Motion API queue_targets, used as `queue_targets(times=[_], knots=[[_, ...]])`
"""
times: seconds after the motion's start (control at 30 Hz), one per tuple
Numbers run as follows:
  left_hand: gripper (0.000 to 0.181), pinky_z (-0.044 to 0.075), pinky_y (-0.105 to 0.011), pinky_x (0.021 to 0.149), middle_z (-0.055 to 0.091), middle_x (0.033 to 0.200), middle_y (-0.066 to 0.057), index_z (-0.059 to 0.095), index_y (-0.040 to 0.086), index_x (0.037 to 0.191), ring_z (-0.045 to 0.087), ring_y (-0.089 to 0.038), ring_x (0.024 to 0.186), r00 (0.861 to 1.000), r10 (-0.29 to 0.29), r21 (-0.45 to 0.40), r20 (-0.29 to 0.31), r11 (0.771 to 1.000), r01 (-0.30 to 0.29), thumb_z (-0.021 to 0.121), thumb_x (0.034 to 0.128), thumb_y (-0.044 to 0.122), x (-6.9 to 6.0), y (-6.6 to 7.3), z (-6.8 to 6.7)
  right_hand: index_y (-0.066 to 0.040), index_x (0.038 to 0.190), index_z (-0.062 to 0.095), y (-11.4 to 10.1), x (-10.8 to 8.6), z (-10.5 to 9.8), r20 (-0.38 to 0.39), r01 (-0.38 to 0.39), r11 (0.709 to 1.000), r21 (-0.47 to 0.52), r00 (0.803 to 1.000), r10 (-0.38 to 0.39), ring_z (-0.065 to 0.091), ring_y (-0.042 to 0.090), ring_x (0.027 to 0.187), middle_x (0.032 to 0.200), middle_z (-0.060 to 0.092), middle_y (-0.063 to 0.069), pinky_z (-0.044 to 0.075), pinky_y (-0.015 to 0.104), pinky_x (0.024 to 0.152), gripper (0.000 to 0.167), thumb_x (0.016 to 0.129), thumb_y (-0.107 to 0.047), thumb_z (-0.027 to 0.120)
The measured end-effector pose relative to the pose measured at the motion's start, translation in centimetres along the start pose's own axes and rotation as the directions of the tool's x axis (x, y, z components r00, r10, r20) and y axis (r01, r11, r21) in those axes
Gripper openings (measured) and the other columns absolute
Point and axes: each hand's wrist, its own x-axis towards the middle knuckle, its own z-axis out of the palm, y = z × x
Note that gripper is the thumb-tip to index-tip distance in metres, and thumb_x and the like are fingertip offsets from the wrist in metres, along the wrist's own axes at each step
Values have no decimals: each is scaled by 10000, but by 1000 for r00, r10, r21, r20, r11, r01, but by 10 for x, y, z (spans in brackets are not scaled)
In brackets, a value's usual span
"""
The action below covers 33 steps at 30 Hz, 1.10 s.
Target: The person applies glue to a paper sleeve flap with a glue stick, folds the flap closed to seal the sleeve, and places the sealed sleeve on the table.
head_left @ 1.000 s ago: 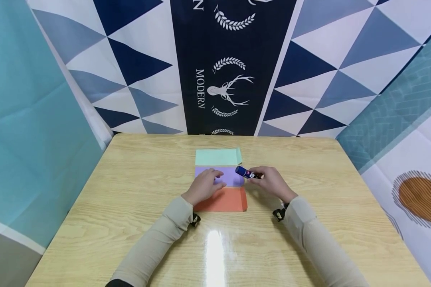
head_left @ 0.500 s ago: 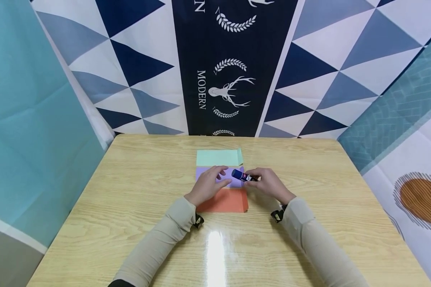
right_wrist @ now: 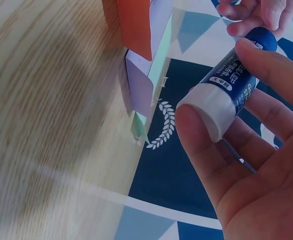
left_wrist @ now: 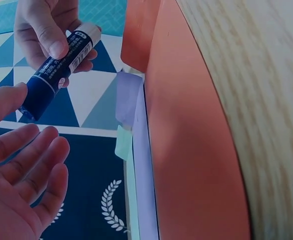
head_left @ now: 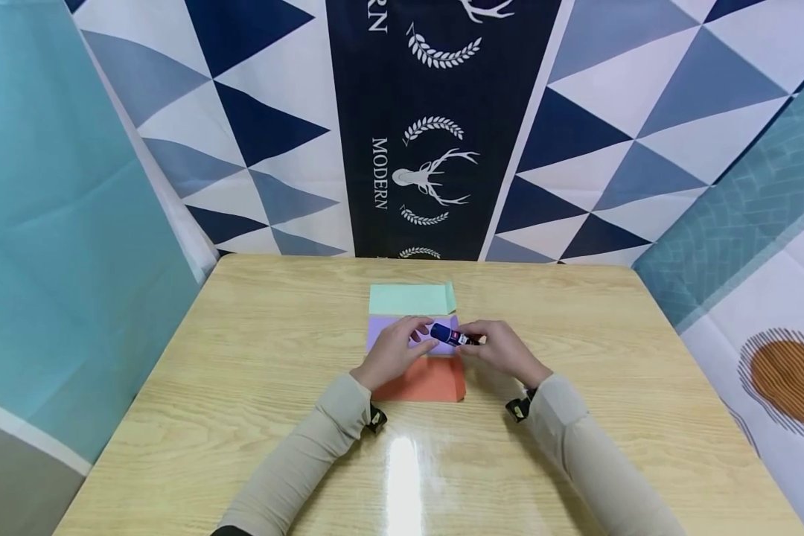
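My right hand (head_left: pixel 502 346) holds a dark blue glue stick (right_wrist: pixel 231 82) with a white base, thumb and fingers round its barrel. Its capped end points toward my left hand (head_left: pixel 394 353). In the left wrist view the left thumb is at the blue cap (left_wrist: pixel 36 97), and whether it touches is unclear; the other fingers are loosely bent below, not closed round it. Under the hands lie three paper envelopes with flaps at the right: mint green (head_left: pixel 409 299) at the back, purple (head_left: pixel 380 325) in the middle, partly hidden, and orange-red (head_left: pixel 429 381) nearest me.
The envelopes lie on a light wood-grain table (head_left: pixel 275 335). Behind its far edge hangs a patterned cloth (head_left: pixel 415 89) with triangles and a deer head. A teal sheet (head_left: pixel 74 223) hangs at the left, and another patterned cloth (head_left: pixel 777 298) at the right.
The glue stick in my right hand has moved slightly left. My left hand has shifted right toward its capped end, closing the gap between them. The envelopes stay in place on the table.
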Motion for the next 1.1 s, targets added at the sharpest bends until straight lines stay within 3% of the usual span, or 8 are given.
queue_targets(times=[0.1,0.47,0.9,1.1], knots=[[394,518,-305,835,683,1071,-42,606,95,1289,646,-186,932,1000,6,-4,-3,1000,-6,639,950,294,-1,0,1,-42,1135,720,-1,-1,1,3,8,1000,7,1000,-8,685,227,927,1042,745,123,537,480,854,310,848,-156,747],[428,516,-283,811,686,1039,-21,596,79,1304,634,-143,899,1000,20,-20,-4,1000,-20,630,952,320,1,-1,2,-34,1147,713,-7,0,0,10,11,1000,7,1000,-11,690,265,966,1059,739,140,538,498,862,309,861,-148,728],[409,497,-281,816,679,1099,-18,597,97,1316,611,-147,924,999,44,-23,20,999,-43,605,968,312,-1,2,5,-27,1145,711,-9,-1,3,39,6,1000,0,999,-6,688,256,961,1054,738,142,551,466,839,312,854,-136,736],[399,502,-285,812,675,1072,-23,602,86,1310,612,-142,916,999,33,-25,21,999,-32,605,968,291,-1,3,4,-24,1121,719,-9,0,4,52,-19,1000,-12,998,20,674,192,898,995,749,117,538,360,769,321,819,-118,774]])
